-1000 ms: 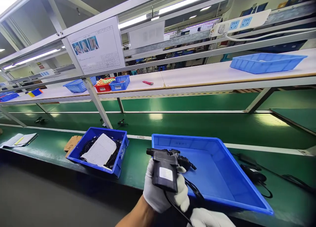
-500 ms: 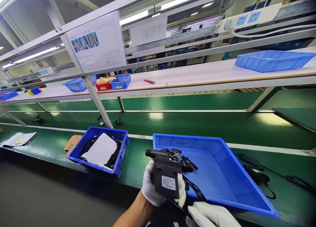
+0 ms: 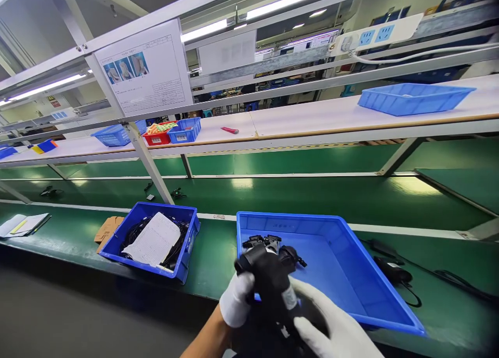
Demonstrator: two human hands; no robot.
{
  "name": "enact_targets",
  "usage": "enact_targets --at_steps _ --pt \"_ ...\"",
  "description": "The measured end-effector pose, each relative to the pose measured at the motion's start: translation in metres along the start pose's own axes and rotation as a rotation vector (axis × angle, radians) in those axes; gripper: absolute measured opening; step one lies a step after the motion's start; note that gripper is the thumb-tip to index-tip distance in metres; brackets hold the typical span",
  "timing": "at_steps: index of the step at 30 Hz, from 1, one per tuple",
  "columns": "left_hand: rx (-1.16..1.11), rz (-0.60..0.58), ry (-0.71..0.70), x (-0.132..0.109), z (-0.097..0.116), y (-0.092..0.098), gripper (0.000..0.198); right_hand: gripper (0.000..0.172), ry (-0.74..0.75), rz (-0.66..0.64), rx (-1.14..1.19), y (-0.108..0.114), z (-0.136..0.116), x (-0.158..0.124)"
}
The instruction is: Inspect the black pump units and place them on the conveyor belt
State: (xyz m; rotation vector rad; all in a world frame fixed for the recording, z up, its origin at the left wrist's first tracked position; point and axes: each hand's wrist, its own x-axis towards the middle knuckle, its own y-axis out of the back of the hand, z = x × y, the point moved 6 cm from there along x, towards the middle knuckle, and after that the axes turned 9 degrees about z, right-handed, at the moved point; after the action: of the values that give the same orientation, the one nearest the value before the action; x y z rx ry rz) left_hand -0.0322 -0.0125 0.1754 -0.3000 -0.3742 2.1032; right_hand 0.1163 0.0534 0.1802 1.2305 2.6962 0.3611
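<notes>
A black water pump, blurred by motion, is held over the near left corner of the large blue tray. Its round outlet end points up and left, and part of a pale label shows on its side. My left hand, in a white glove, is closed around the pump's left side. From the right, my right hand, also gloved, grips its lower part, with the thumb pressed on the black body. Just behind the pump, several black parts lie inside the large blue tray.
Left of the tray stands a blue bin of black cables with a written sheet on top. Cardboard lies beside it. A black corded device rests right of the tray. Metal posts carry a shelf above the green bench.
The pump has turned in my hands, so its label no longer faces me. My right hand has moved up from the cable onto the pump body. The view has shifted slightly.
</notes>
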Motion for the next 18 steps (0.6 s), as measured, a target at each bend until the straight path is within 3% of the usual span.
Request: enact_targets --at_steps 2,6,8,11,14,16,18 --pt "0.23 0.022 -0.183 -0.005 0.02 -0.004 0.067 0.066 0.049 0.002 0.019 -0.005 -0.012 0.008" --pt "0.714 0.011 -0.79 -0.026 0.064 -0.023 0.082 0.046 0.154 -0.102 0.185 -0.015 -0.033 0.017" --pt "0.868 -0.003 -0.983 -0.035 0.074 -0.032 0.085 0.041 0.23 -0.082 0.205 -0.011 -0.039 0.017" --pt "1.004 0.006 -1.054 -0.04 0.082 -0.037 0.085 0.037 0.313 -0.042 0.176 -0.004 -0.044 0.017" --pt "1.001 -0.001 -1.066 -0.043 0.084 -0.037 0.087 0.047 0.367 -0.073 0.148 -0.002 -0.052 0.016" --pt "0.93 -0.018 -1.037 -0.042 0.079 -0.031 0.1 0.056 0.38 -0.093 0.138 -0.002 -0.054 0.015" --pt "0.761 -0.04 -0.919 -0.036 0.065 -0.019 0.12 0.059 0.372 -0.087 0.142 -0.003 -0.052 0.015"
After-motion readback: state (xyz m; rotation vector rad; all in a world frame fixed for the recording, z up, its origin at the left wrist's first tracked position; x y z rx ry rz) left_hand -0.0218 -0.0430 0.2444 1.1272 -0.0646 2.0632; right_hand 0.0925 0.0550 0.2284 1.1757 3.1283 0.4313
